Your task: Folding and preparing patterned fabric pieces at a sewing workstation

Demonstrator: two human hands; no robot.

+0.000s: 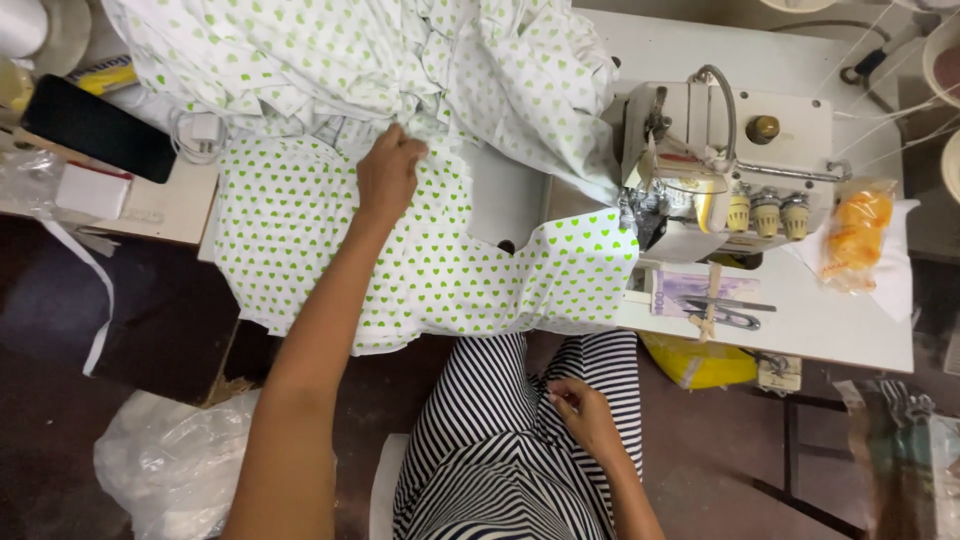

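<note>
- Clutter rings the work: a dark phone (pixel 98 128) and a white charger (pixel 204 130) lie at the far left of the table, a small white box (pixel 92 190) near them.
- A heap of the same heart-print cloth (pixel 400 60) is piled at the back, touching the flat piece and crowding the left hand.
- A white sewing machine (pixel 735 165) stands to the right; a banknote (pixel 690 290) and thread snips (pixel 725 312) lie in front of it, an orange bag (pixel 855 235) beside it.
- The white fabric piece with green hearts (pixel 420 265) lies spread flat on the table (pixel 850 330), its long axis running left to right, its right end reaching up to the machine, its near edge hanging over the table's front.
- The left hand (pixel 388 175) is closed, gripping the fabric's far edge.
- The right hand (pixel 582 412) rests on the striped lap (pixel 490 440), fingers curled; whether it pinches anything I cannot tell.
</note>
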